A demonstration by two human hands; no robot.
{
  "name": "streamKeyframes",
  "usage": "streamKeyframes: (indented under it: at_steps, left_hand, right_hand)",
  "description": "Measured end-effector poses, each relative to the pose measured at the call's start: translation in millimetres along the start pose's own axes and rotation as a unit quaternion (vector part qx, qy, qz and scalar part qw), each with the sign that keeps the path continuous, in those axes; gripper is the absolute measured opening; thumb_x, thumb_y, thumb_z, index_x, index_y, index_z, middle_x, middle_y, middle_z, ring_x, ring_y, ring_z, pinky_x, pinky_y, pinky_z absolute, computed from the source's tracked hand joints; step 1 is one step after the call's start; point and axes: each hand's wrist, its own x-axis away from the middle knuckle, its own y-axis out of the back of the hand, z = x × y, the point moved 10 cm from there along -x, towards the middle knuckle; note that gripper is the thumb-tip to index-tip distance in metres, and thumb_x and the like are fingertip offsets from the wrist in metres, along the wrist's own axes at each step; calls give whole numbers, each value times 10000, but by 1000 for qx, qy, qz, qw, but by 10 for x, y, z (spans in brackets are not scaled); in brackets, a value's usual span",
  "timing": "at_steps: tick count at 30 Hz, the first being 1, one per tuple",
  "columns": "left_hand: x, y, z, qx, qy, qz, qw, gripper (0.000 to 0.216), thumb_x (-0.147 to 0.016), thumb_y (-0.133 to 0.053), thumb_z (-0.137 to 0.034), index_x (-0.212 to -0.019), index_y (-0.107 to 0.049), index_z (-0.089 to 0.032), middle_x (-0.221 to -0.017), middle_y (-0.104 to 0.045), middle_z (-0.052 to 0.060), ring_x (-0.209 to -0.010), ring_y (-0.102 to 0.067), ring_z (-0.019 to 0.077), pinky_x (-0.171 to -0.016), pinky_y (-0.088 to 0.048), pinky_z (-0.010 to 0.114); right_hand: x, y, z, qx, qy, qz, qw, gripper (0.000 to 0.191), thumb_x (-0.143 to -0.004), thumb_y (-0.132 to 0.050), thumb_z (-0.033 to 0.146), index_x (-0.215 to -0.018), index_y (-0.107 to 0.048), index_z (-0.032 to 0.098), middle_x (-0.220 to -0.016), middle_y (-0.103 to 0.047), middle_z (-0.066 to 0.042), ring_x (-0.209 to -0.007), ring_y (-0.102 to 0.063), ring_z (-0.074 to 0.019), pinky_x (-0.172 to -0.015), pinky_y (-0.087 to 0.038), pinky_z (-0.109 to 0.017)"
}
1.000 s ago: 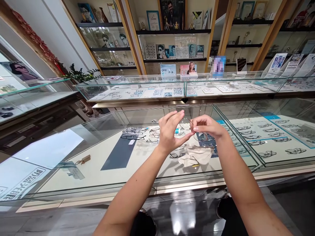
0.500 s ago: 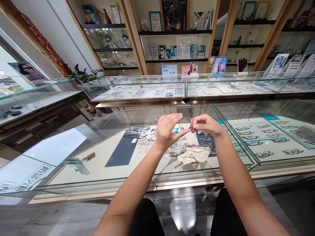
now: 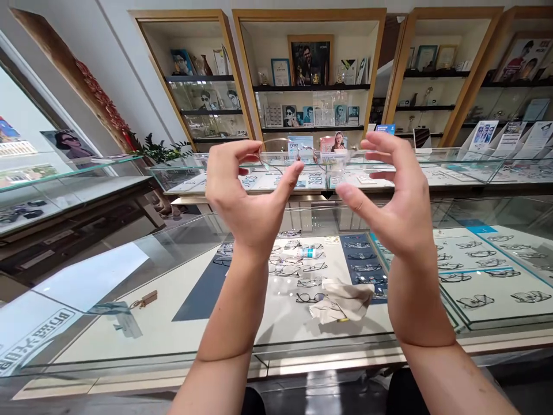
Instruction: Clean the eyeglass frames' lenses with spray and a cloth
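Note:
Thin wire-rimmed eyeglasses (image 3: 301, 151) are raised over the counter, their clear lenses faint against the background. My left hand (image 3: 248, 193) grips their left side, with its fingers curled at the outer rim and the thumb close to the bridge. Beside the right lens, my right hand (image 3: 395, 196) has its fingers and thumb spread apart; whether they touch the rim I cannot tell. Below, a crumpled beige cloth (image 3: 343, 301) lies on the glass counter (image 3: 276, 340). A small white and blue bottle (image 3: 307, 253) is behind it.
Several spectacle frames (image 3: 358, 268) lie in rows under the glass. A brown key fob (image 3: 149, 298) is at the left. Across the gap stands another glass display case (image 3: 268, 184), with wooden shelves (image 3: 311, 88) behind it.
Both hands have risen with the eyeglasses from low over the counter to the level of the far case. My right hand has spread its fingers, and the view has tilted up.

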Motion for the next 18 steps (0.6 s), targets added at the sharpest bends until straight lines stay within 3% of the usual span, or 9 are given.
streamKeyframes:
  at_steps: [6, 18]
  left_hand:
    - [98, 2, -47, -28, 9, -1, 1000, 479, -840, -926, -574, -1154, -719, -277, -1208, -703, 86, -1181, -671, 306, -966, -588, 489]
    - [7, 33, -33, -34, 20, 29, 999, 408, -783, -996, -449, -1113, -795, -319, -1077, -732, 55, -1051, -692, 284, -870, -612, 446]
  right_hand:
    - [38, -157, -51, 21, 10, -12, 1000, 563, -969, -822, 453, -1481, -640, 307, -1413, -705, -105, -1299, -699, -338, -1064, -631, -523]
    - [57, -236, -128, 21, 4, -53, 998, 392, -1012, -780, 436, -1377, -723, 305, -1273, -769, -85, -1130, -769, -293, -894, -702, -457]
